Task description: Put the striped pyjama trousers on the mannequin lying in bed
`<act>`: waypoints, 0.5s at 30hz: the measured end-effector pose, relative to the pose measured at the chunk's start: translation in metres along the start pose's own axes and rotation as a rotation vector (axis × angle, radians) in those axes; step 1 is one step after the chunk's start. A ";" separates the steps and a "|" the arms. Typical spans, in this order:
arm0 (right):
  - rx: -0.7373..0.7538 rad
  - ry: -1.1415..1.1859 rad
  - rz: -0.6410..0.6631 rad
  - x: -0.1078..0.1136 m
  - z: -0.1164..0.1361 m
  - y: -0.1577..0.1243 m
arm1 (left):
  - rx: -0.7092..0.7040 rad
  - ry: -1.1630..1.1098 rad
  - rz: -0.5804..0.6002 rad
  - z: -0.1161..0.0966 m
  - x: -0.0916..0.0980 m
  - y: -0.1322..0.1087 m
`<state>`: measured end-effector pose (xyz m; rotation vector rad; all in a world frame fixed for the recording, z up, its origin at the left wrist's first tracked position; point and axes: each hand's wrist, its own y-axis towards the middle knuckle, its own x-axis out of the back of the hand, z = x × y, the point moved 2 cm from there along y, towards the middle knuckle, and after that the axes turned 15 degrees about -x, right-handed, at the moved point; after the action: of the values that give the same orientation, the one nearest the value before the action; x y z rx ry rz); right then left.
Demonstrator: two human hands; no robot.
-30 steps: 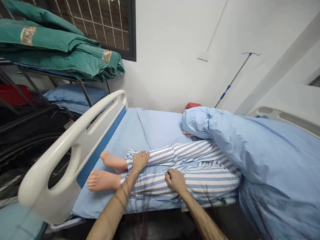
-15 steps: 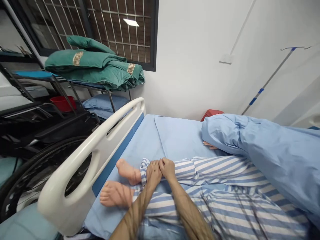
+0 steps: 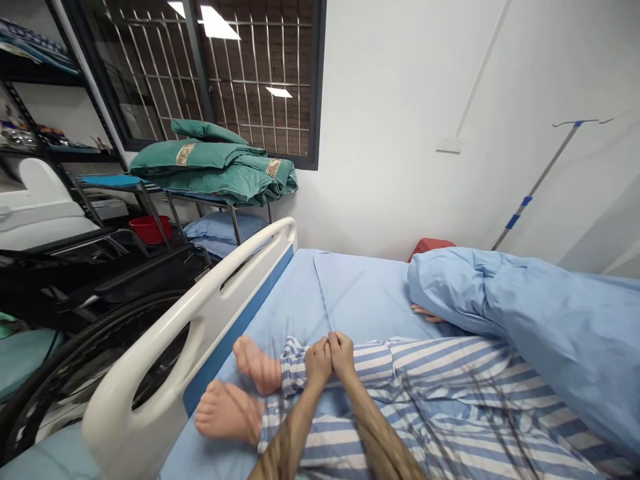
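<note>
Fingers (image 3: 334,343) bent and drawn in, the left hand (image 3: 319,361) and right hand (image 3: 342,356) rest side by side, touching, on the far striped trouser leg (image 3: 373,360) just above its cuff, as I follow by remote from the head camera. Their tips are turned out of sight, so I cannot tell whether they pinch the cloth or merely lie on it; set so close together, they appear to be working one spot. That far leg lies on the bed, with the near striped trouser leg (image 3: 330,443) alongside it and my forearms passing over the latter. Beyond the cuffs, to the left, are a far foot (image 3: 256,365) and a near foot (image 3: 229,410), both bare and smooth enough to suggest a mannequin. At right, a blue quilt (image 3: 550,307) is bunched over the upper body, presumably to bare the legs for handling; the fingers of the figure's hand (image 3: 427,313) peek from under its edge. Pale blue sheeting (image 3: 360,290) spreads to the far wall, and a white end board (image 3: 107,410) stands past the feet, likely as a stop for mattress and bedding. Farther left sit a wheelchair (image 3: 145,273) and folded green bedding (image 3: 215,163), stacked on a rack seemingly to save floor space. A hooked pole (image 3: 543,173) rises at far right, perhaps for hanging drip bags.
</note>
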<state>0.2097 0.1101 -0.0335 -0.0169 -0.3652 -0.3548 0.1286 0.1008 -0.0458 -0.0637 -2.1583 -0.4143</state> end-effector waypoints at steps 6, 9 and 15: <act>0.125 -0.150 0.020 0.028 0.009 0.010 | 0.026 0.056 -0.007 -0.007 0.005 -0.002; 0.074 -0.171 -0.016 0.038 -0.007 0.012 | 0.020 0.059 -0.027 -0.009 0.004 -0.002; 0.067 -0.040 0.005 0.041 -0.017 0.010 | 0.036 -0.185 -0.090 -0.024 0.017 0.015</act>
<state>0.2551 0.1045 -0.0347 0.0409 -0.4161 -0.3378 0.1406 0.1053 -0.0152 0.0157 -2.3568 -0.4359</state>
